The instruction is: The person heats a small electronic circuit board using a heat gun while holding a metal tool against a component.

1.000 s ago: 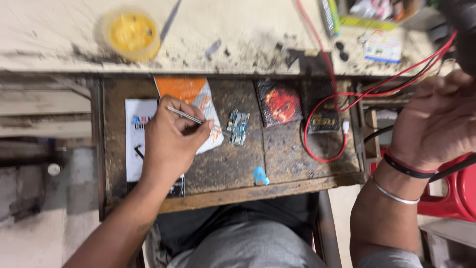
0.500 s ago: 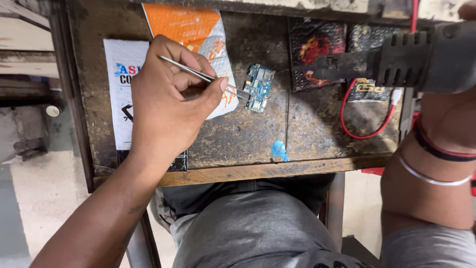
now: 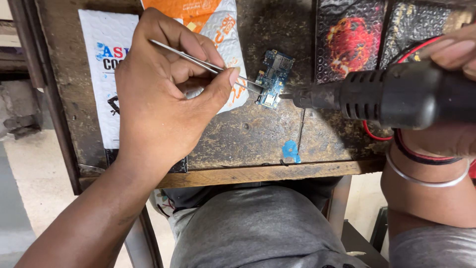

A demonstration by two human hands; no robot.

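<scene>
Left hand (image 3: 158,104) pinching tweezers (image 3: 208,64) onto blue circuit board (image 3: 273,78); right hand (image 3: 446,99) gripping black hot-air tool (image 3: 396,94); white-and-orange mailer pouches (image 3: 106,74) behind on table (image 3: 238,144).

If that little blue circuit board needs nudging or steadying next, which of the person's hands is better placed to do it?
Probably the left. The left hand holds tweezers whose tips already sit at the small blue circuit board. The right hand is full, gripping the black hot-air tool, its nozzle pointed at the board.
</scene>
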